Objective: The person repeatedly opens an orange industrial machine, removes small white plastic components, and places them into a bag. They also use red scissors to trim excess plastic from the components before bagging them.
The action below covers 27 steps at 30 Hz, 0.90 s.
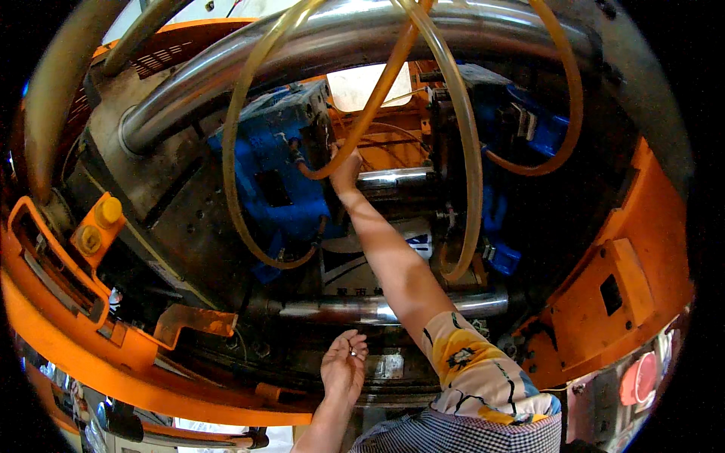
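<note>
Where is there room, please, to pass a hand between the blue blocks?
Probably below the short silver rod, between the right forearm and the hose loop to its right; depth is unclear. It's crowded beside the left blue block, where the right hand sits by an amber hose.

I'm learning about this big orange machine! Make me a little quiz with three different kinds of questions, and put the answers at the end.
1. Pick one: what colour is the block just left of the right hand?
A) green
B) blue
C) white

2. True or false: the right hand is higher up in the picture than the left hand.

3. Fill the gap: the right arm wears a sleeve printed with ____.

Key: 1. B; 2. true; 3. flowers
</note>
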Each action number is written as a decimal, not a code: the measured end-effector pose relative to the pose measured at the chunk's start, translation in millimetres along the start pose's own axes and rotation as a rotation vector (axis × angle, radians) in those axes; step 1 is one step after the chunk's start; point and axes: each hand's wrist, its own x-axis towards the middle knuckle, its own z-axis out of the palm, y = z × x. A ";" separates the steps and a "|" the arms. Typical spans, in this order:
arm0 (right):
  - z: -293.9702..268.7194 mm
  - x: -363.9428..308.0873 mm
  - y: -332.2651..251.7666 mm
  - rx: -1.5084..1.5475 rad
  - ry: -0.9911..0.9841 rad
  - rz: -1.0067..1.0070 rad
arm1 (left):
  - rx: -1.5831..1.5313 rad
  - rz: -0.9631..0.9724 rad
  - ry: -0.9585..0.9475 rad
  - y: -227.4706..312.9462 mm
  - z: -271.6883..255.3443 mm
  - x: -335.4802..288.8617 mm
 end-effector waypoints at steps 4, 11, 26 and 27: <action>-6.3 -2.9 0.5 0.026 -0.056 -0.078 | 0.045 0.006 0.005 1.9 4.2 -3.9; -13.6 -11.6 -6.0 -0.119 -0.152 -0.161 | 0.046 -0.006 0.003 2.6 4.7 -7.2; -188.1 -95.6 -143.3 0.057 -1.215 0.009 | 0.025 0.066 0.003 3.4 -0.5 -12.7; -217.5 -112.7 -157.3 0.024 -1.311 0.032 | -0.001 0.040 -0.026 2.9 1.4 -14.8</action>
